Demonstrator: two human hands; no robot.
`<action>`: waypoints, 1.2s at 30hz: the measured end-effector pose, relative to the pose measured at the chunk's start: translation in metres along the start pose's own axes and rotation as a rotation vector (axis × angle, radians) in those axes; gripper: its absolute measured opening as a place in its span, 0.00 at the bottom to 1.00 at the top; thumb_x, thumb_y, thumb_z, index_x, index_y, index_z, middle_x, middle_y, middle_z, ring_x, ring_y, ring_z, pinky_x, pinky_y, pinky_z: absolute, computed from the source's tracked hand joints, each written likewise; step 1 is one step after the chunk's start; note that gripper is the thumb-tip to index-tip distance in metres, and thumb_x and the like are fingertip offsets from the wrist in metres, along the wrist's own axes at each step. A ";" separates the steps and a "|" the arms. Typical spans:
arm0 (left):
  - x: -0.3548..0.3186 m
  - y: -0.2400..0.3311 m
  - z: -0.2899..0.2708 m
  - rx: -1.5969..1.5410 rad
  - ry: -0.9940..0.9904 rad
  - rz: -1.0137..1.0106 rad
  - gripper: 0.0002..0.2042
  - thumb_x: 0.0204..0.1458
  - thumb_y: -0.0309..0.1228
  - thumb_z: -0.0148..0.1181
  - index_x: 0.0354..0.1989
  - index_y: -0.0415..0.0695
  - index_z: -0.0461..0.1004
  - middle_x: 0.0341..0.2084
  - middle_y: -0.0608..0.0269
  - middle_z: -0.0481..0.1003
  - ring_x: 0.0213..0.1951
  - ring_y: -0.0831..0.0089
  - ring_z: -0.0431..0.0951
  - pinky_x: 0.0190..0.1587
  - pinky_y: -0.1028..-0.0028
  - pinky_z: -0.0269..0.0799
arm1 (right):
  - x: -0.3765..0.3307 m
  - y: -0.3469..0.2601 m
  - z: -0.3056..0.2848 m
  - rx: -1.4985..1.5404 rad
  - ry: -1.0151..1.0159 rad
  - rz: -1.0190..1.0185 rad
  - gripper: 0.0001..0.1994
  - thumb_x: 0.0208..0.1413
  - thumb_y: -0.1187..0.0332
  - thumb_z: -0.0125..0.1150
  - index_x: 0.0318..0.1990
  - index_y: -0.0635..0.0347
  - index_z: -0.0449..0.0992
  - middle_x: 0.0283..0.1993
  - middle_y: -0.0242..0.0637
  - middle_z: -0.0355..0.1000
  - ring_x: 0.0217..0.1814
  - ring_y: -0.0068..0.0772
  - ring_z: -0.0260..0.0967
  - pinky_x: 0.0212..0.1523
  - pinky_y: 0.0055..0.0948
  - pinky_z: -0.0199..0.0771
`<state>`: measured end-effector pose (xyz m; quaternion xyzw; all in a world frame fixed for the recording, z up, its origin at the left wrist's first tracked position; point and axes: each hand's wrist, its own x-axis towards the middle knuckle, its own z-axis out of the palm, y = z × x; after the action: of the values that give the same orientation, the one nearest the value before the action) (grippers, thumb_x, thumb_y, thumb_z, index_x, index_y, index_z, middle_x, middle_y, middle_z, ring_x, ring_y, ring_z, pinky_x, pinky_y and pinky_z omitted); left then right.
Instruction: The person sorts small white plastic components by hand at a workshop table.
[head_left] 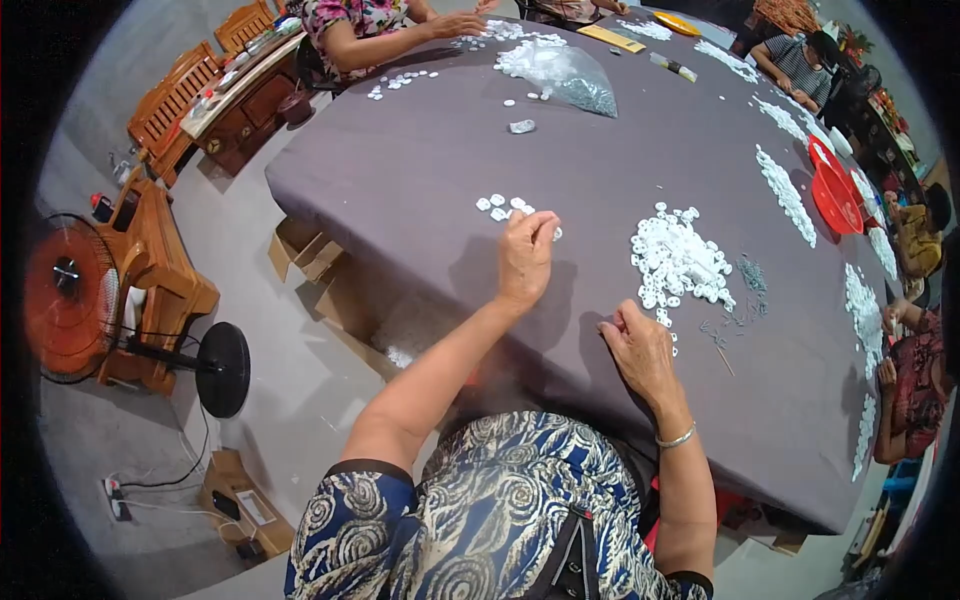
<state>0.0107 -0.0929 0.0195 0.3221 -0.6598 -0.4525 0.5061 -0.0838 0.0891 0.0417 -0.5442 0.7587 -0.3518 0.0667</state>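
Note:
My left hand (526, 258) is raised over the table, its fingers curled and pinched together; what they hold, if anything, is hidden. Just beyond it lies a small group of flat white plastic pieces (498, 214) with holes. One more white piece (557, 234) shows at its fingertips. My right hand (640, 348) is closed near the table's front edge, thumb against the curled fingers, and I cannot see what is in it. Right in front of it is a heap of similar white pieces (680, 255). Small dark grey pins (752, 276) lie scattered to the right of that heap, with a thin wooden stick (725, 361).
A clear bag (580, 80) spills white pieces at the far side of the grey-covered table (400, 170). Other people sit around the table with piles of pieces. Red basins (835, 195) stand at the right. A fan (70, 280) and cardboard boxes (350, 310) are on the left.

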 end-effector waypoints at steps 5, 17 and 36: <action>0.006 -0.004 -0.007 0.150 0.011 0.129 0.06 0.53 0.26 0.58 0.34 0.37 0.77 0.26 0.60 0.70 0.26 0.71 0.71 0.30 0.73 0.67 | 0.001 0.000 0.000 -0.052 -0.023 -0.022 0.11 0.50 0.68 0.62 0.29 0.63 0.65 0.20 0.44 0.66 0.21 0.47 0.66 0.24 0.37 0.65; -0.003 -0.014 -0.006 0.546 -0.024 0.369 0.05 0.52 0.23 0.55 0.35 0.40 0.76 0.30 0.55 0.72 0.32 0.54 0.75 0.31 0.62 0.70 | -0.012 -0.001 -0.007 -0.050 -0.065 0.023 0.10 0.51 0.67 0.61 0.31 0.62 0.66 0.25 0.46 0.71 0.28 0.53 0.70 0.28 0.42 0.68; 0.005 -0.026 -0.013 0.798 -0.113 0.575 0.10 0.41 0.20 0.54 0.32 0.45 0.77 0.30 0.63 0.72 0.37 0.62 0.71 0.40 0.63 0.65 | 0.007 0.055 -0.043 -0.018 0.291 0.061 0.05 0.56 0.73 0.52 0.33 0.65 0.72 0.31 0.46 0.72 0.29 0.48 0.70 0.33 0.38 0.70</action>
<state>0.0213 -0.1112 -0.0019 0.2707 -0.8701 -0.0232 0.4112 -0.1499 0.1120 0.0426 -0.4649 0.7795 -0.4180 -0.0381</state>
